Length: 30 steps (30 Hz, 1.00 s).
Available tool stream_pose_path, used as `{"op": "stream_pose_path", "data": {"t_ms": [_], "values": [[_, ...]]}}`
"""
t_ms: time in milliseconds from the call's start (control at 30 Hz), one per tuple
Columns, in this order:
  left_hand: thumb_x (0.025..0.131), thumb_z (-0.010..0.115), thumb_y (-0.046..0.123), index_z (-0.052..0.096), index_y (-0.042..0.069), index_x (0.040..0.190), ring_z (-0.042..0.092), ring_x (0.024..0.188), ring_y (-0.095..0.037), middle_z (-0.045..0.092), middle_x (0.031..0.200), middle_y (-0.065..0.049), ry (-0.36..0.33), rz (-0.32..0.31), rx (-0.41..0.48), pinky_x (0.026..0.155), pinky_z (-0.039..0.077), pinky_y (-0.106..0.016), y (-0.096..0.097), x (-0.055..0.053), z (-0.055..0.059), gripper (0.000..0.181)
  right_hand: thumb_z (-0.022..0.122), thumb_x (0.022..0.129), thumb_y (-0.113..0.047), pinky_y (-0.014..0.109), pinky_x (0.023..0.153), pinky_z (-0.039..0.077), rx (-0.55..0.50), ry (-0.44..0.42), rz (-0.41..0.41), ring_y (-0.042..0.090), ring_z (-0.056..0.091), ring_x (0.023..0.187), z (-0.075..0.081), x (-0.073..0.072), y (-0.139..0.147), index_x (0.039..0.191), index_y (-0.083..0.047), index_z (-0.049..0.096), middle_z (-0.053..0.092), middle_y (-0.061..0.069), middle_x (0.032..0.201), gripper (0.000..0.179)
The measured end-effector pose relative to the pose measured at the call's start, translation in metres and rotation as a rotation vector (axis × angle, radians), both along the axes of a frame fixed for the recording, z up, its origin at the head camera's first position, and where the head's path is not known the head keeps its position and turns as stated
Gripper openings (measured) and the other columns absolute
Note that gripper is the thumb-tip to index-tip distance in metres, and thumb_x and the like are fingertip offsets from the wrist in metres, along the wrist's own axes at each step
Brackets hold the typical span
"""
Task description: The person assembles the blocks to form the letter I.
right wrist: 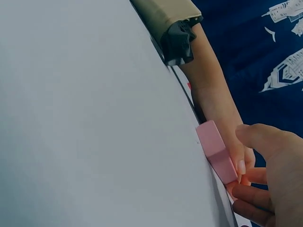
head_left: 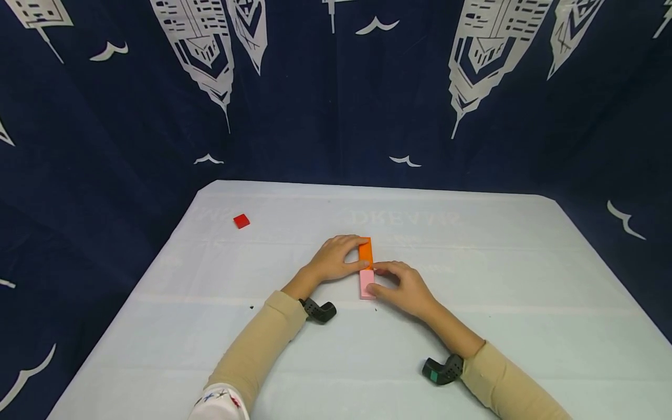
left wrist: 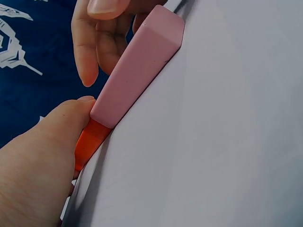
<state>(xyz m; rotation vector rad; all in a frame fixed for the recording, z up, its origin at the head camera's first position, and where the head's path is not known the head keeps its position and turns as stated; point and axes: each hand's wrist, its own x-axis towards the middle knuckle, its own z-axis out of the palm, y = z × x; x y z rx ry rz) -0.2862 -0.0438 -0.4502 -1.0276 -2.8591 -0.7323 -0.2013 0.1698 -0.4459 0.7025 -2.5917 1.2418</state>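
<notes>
"While the left hand (head_left: 335, 258) pinches the orange block (head_left: 366, 253) on the table (head_left: 504, 280), what's near?"
"Pink block (left wrist: 137, 71) abutting, right hand (head_left: 408, 290) loose beside; red square (head_left: 241, 221) well apart, whole only in my head view."

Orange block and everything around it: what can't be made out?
Orange block, right wrist view: mostly or wholly hidden by the pink block, left hand and right hand.
Left hand's fingers, left wrist view: mostly hidden behind its thumb side.
Dark speck, head view: too small to identify.
Right sleeve, head view: cut off by the bottom edge.
</notes>
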Motion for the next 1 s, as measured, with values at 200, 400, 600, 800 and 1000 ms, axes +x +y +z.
{"op": "stream_pose_path", "data": {"t_ms": [200,400,600,800,1000], "values": [[0.093,0.057,0.053,0.046,0.023,0.146,0.036,0.138,-0.021,0.046,0.147,0.000,-0.008,0.003,0.003,0.114,0.025,-0.045,0.001,0.000,0.000,0.061,0.081,0.081,-0.025,0.045,0.092,0.049,0.004,-0.068,-0.029,0.025,0.063,0.101,0.005,-0.011,0.000,0.118,-0.003,0.068,0.070,0.006,0.103,0.046],[0.093,0.057,0.054,0.046,0.023,0.145,0.036,0.137,-0.021,0.047,0.147,0.001,-0.006,-0.002,0.005,0.113,0.026,-0.045,0.001,0.000,0.000,0.061,0.080,0.081,-0.022,0.047,0.089,0.049,0.005,-0.065,-0.037,0.027,0.064,0.100,0.011,-0.021,-0.001,0.118,0.000,0.067,0.070,0.008,0.102,0.044],[0.093,0.058,0.055,0.046,0.023,0.146,0.036,0.137,-0.021,0.046,0.147,0.001,-0.006,-0.004,0.002,0.113,0.026,-0.046,0.001,0.000,0.000,0.063,0.078,0.083,-0.019,0.048,0.089,0.049,-0.015,-0.079,-0.032,0.028,0.064,0.100,0.012,-0.029,-0.001,0.119,0.002,0.066,0.070,0.011,0.102,0.043],[0.091,0.059,0.057,0.047,0.024,0.145,0.036,0.137,-0.021,0.047,0.146,0.002,-0.004,-0.003,0.013,0.113,0.026,-0.046,0.001,0.000,0.001,0.064,0.078,0.083,-0.020,0.048,0.091,0.049,-0.041,-0.106,-0.038,0.028,0.064,0.098,0.010,-0.037,-0.001,0.119,0.002,0.066,0.070,0.012,0.102,0.044],[0.093,0.058,0.055,0.047,0.024,0.145,0.036,0.137,-0.020,0.047,0.147,0.002,0.000,-0.006,0.013,0.113,0.026,-0.046,0.000,0.000,0.001,0.062,0.078,0.084,-0.019,0.045,0.095,0.048,-0.074,-0.148,-0.002,0.027,0.061,0.101,0.006,-0.044,-0.001,0.121,0.001,0.065,0.068,0.012,0.105,0.044]]}}
